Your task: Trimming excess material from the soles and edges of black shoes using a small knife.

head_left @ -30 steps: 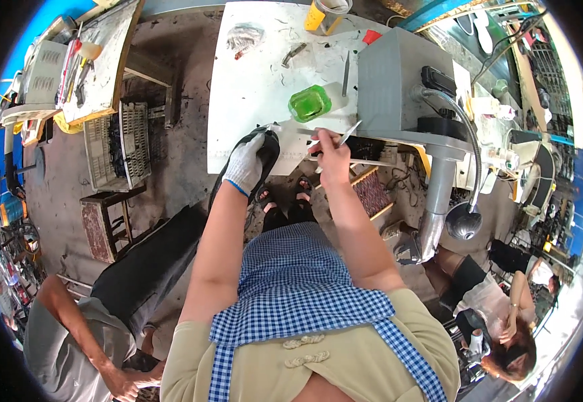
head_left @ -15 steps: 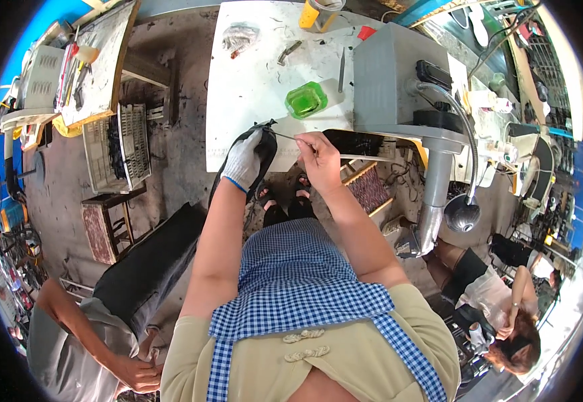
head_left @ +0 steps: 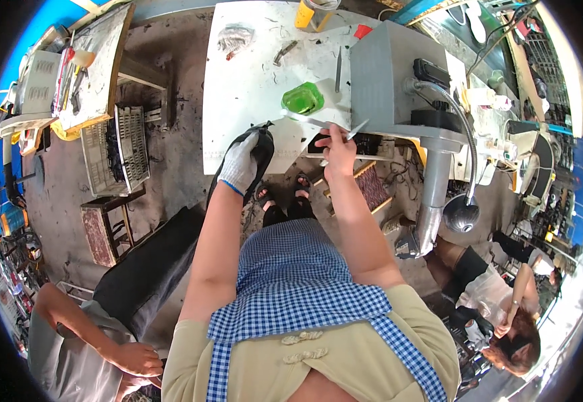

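Note:
My left hand (head_left: pixel 240 164) wears a white knitted glove with a blue cuff. It is closed around a black shoe (head_left: pixel 262 149), held upright at the near edge of the white table; the glove and forearm hide part of it. To its right my bare right hand (head_left: pixel 337 153) grips a thin silvery tool (head_left: pixel 308 120). One slim end reaches left toward the green dish, another pale end sticks out to the right; its exact kind cannot be told. The green dish (head_left: pixel 303 99) sits on the table just beyond my hands.
On the white table (head_left: pixel 238 87) lie a clear plastic bag (head_left: pixel 235 38), a small knife (head_left: pixel 284 53), a thin metal file (head_left: pixel 338 70) and a yellow container (head_left: pixel 315 15). A grey machine box (head_left: pixel 386 77) stands at the right. One person sits left, another right.
My right hand has moved right and slightly down, away from the black shoe, and the tool is turned with its ends now in view. My left hand keeps its hold, barely shifted.

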Available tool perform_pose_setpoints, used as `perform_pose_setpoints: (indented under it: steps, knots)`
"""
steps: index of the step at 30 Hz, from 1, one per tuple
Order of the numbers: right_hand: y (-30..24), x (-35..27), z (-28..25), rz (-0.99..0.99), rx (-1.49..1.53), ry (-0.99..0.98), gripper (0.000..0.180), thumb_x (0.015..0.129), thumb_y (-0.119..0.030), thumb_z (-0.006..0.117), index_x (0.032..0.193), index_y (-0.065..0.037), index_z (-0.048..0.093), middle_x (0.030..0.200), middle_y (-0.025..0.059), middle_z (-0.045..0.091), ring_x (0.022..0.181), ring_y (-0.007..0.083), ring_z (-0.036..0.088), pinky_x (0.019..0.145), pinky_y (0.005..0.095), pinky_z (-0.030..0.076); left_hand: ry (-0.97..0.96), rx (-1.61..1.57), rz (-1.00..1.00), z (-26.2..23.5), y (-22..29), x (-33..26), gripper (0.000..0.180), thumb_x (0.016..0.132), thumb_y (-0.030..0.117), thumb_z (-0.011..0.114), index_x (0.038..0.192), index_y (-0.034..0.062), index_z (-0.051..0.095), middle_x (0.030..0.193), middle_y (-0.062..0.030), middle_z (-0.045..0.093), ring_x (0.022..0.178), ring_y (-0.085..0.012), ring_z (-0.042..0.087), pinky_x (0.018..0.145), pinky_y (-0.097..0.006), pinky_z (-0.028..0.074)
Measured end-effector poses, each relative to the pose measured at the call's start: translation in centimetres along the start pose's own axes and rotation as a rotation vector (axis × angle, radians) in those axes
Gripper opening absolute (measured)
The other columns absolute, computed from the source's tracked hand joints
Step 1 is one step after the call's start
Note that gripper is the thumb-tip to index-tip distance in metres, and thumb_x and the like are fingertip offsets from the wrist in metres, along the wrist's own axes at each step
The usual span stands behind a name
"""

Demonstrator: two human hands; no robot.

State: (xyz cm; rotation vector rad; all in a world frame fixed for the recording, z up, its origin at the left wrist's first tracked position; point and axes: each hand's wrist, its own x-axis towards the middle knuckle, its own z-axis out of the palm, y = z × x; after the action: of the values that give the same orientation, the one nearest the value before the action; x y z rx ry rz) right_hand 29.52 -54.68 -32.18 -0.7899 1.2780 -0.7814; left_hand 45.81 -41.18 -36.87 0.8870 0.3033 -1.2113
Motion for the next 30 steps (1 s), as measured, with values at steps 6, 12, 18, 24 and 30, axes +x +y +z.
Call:
perform_pose_setpoints:
  steps: [6, 12, 18, 24, 30]
  knots:
    - [2.9, -1.9, -0.2, -0.126, -0.103, -0.277, 0.025, 0.098, -0.022, 0.057, 0.107, 0.000, 0.063, 0.090, 0.0085, 0.066, 0.058, 0.0121, 0.060, 0.053, 0.0240, 0.047, 0.002, -0.001, -0.022, 0.5, 0.0, 0.2, 0.021, 0.096, 0.006, 0.050, 0.110, -0.0077, 0.060, 0.102, -0.0147, 0.068, 0.089, -0.0223, 0.067, 0.082, -0.032, 0.056]
    - [0.8, 0.0, 0.0, -0.368, -0.100, -0.045, 0.029, 0.097, -0.023, 0.059, 0.112, 0.001, 0.062, 0.093, 0.0076, 0.067, 0.055, 0.0103, 0.059, 0.052, 0.0220, 0.045, -0.004, -0.002, -0.011, 0.9, 0.1, -0.2, 0.018, 0.093, 0.007, 0.056, 0.107, -0.0041, 0.060, 0.102, -0.0110, 0.066, 0.092, -0.0197, 0.064, 0.083, -0.031, 0.053]
    - [0.2, -1.0, 0.2, -0.099, -0.142, 0.044, 0.054, 0.092, -0.013, 0.065, 0.138, -0.001, 0.041, 0.077, 0.0040, 0.065, 0.052, 0.0073, 0.050, 0.048, 0.0218, 0.038, 0.028, -0.015, 0.000, -0.6, -0.4, -1.5, 0.024, 0.093, 0.010, 0.056, 0.115, -0.0010, 0.058, 0.107, -0.0102, 0.064, 0.095, -0.0206, 0.064, 0.086, -0.033, 0.053]
    - [0.1, -7.6, -0.5, -0.380, -0.648, -0.595, 0.030, 0.087, -0.009, 0.069, 0.116, -0.007, 0.067, 0.102, 0.0022, 0.066, 0.073, 0.0077, 0.058, 0.067, 0.0224, 0.047, -0.109, 0.031, 0.052, 2.4, 2.2, -10.7, 0.035, 0.093, 0.010, 0.049, 0.126, -0.0027, 0.053, 0.114, -0.0113, 0.063, 0.100, -0.0209, 0.063, 0.089, -0.033, 0.052]
    - [-8.4, -14.3, 3.3, -0.908, -0.792, -1.030, 0.038, 0.078, 0.000, 0.072, 0.114, -0.012, 0.068, 0.107, 0.0043, 0.064, 0.071, 0.0142, 0.064, 0.063, 0.0250, 0.052, -0.072, 0.137, 0.154, 4.9, 5.0, -22.8, 0.039, 0.092, 0.011, 0.048, 0.127, -0.0046, 0.052, 0.112, -0.0113, 0.064, 0.098, -0.0178, 0.063, 0.085, -0.030, 0.052]
